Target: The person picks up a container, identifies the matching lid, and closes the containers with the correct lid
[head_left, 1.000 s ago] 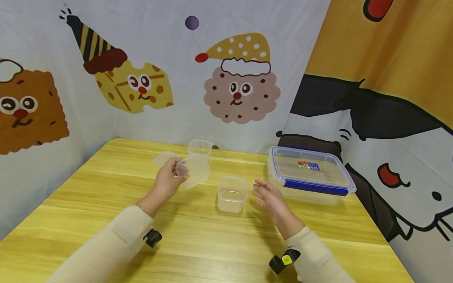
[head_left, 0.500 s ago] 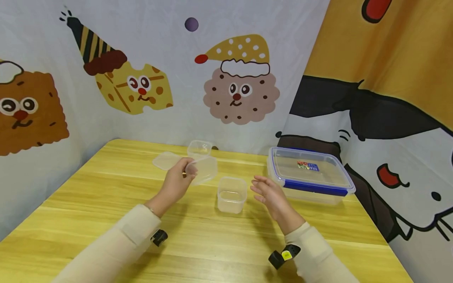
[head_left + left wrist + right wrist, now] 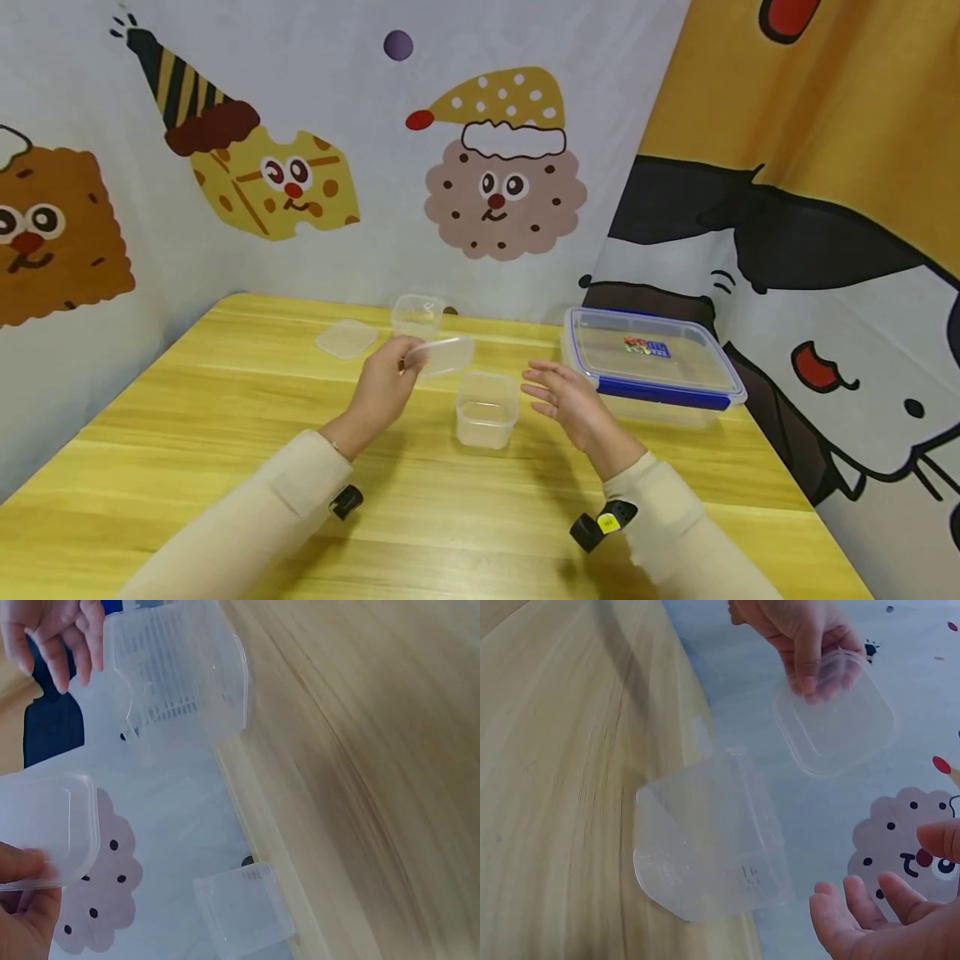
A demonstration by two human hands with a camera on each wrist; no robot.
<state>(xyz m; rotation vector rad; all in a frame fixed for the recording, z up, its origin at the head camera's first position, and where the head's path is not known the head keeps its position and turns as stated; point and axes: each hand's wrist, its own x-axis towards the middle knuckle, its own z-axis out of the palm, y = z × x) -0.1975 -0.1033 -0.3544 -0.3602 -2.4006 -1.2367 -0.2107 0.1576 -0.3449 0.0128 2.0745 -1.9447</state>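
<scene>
My left hand pinches a clear square plastic lid by its left edge, thumb on one face and fingers on the other. The lid is tilted in the air, up and left of an open clear plastic container that stands upright on the table. In the right wrist view the whole lid shows, apart from the container. My right hand is just right of the container, fingers spread and relaxed, holding nothing; the left wrist view shows its fingers beside the container wall.
A second clear container stands at the table's back edge, behind the held lid. Another flat lid lies to its left. At the right is a large clear box with a blue-edged lid. A printed curtain hangs behind the table.
My left hand has carried the lid to the right, toward the near container, and the lid has tilted flatter. The right hand has barely moved.
</scene>
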